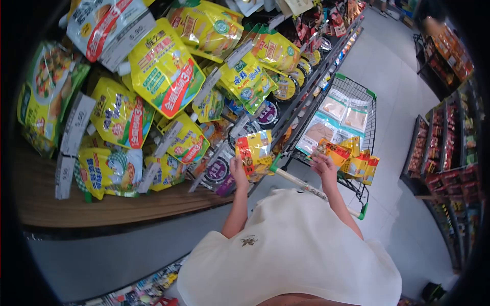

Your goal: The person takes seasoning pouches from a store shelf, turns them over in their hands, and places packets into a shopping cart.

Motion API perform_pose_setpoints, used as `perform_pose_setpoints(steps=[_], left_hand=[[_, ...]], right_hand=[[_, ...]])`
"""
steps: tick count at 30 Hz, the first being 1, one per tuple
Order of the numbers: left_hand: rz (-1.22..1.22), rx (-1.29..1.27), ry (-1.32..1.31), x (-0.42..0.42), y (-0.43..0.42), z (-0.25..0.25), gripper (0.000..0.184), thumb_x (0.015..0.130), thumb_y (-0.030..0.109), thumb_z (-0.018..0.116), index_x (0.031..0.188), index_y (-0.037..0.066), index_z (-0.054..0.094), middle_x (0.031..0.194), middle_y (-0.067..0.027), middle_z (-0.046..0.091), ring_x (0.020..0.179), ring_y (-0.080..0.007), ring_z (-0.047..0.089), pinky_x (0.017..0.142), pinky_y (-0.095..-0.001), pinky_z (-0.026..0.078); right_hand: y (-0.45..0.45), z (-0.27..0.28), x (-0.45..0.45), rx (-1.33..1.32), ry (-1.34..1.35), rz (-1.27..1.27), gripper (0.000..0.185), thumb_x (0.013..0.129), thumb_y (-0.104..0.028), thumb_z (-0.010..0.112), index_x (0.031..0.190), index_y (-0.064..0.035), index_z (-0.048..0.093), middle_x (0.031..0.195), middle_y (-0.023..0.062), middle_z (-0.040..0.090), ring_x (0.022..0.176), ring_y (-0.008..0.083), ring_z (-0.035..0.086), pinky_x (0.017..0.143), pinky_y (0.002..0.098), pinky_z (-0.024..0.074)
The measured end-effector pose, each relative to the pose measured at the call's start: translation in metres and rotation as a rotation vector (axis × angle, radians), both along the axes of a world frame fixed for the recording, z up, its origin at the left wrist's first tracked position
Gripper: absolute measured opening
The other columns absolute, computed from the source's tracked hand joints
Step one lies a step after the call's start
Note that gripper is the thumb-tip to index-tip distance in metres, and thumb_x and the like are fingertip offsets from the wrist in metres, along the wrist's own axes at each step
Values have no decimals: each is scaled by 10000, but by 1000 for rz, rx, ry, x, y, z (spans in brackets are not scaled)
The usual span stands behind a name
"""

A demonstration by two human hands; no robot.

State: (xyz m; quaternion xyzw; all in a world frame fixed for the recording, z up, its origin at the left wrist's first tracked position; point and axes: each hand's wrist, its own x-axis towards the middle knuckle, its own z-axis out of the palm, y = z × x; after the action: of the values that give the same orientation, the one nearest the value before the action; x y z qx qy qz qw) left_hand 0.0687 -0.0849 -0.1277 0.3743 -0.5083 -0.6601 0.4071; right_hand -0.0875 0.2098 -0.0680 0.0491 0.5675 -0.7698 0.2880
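Observation:
My left hand (pixel 238 174) grips a yellow and red packet (pixel 254 153) by its edge, beside the shelf. My right hand (pixel 324 168) is over the near end of the shopping cart (pixel 376 104), its fingers closed on an orange and yellow packet (pixel 334 152). More yellow packets (pixel 360 166) hang together just right of that hand; whether it holds them too is hard to see. Several flat clear-fronted packs (pixel 335 108) with teal edges lie in the cart.
On the left, a shelf holds yellow seasoning pouches (pixel 167 69) on hooks with price tags (pixel 78 124). Round-lidded tubs (pixel 285 87) stand further along it. The cart handle (pixel 298 181) is before my body. Across the tiled aisle (pixel 393 132) are racks of red packets (pixel 443 148).

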Motion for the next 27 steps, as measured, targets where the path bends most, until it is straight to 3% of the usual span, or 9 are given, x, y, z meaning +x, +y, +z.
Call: perform_pose_setpoints(steps=[4,10,13,18,20,23,25,26,27], left_hand=[[-98,-204,-115,7,16,21,234,979,257,580,926,30,558,819,9,556,763,-64,496,707,-231,419],[-185,-419,-149,-3,52,85,159,984,153,560,988,-5,547,862,-1,554,774,-57,492,724,-232,428],[-195,-602,28,-18,59,102,149,970,111,554,1017,-29,576,962,-65,627,868,-103,574,760,-261,466],[-267,-252,308,-51,78,161,134,1009,130,486,1034,9,539,992,-53,596,886,-92,551,807,-253,442],[-371,-80,405,-66,65,152,168,1025,190,454,1021,42,534,994,-43,591,888,-113,556,856,-275,444],[-367,388,442,-93,81,204,190,1014,237,473,1045,67,552,971,-32,602,862,-131,580,804,-306,474],[-576,686,442,-102,53,161,217,997,286,480,1060,92,556,970,-49,596,860,-191,585,825,-362,489],[-930,586,738,-106,52,162,246,974,305,500,1080,90,553,954,-59,581,886,-216,581,845,-371,494],[-1009,781,925,-118,46,141,261,953,289,522,1094,70,541,939,-74,560,895,-226,564,840,-378,498]], right_hand=[[4,2,-1,30,12,47,302,947,-114,492,1231,-18,528,1145,113,646,1026,208,648,890,309,506],[2,21,3,31,-22,249,306,965,-141,509,1234,2,544,1114,116,668,1005,191,654,877,307,509],[1,16,5,13,-18,260,304,972,-136,503,1239,4,542,1111,115,667,996,190,659,861,311,517],[4,16,2,19,1,181,281,967,-129,494,1208,5,550,1100,111,669,963,177,666,840,305,523],[6,13,0,-3,25,160,271,964,-122,487,1196,2,553,1092,110,670,957,168,665,827,295,524],[9,17,1,-13,28,138,266,958,-109,477,1189,-4,556,1077,107,670,948,155,663,807,271,521],[12,17,2,-16,31,136,265,957,-109,477,1188,-5,557,1075,104,670,945,152,663,806,267,520],[15,12,2,-10,44,166,291,973,-178,497,1226,-45,549,1108,90,674,996,164,656,863,305,507],[16,12,2,-5,47,165,289,974,-180,499,1222,-43,553,1108,94,672,994,165,656,861,305,510]])
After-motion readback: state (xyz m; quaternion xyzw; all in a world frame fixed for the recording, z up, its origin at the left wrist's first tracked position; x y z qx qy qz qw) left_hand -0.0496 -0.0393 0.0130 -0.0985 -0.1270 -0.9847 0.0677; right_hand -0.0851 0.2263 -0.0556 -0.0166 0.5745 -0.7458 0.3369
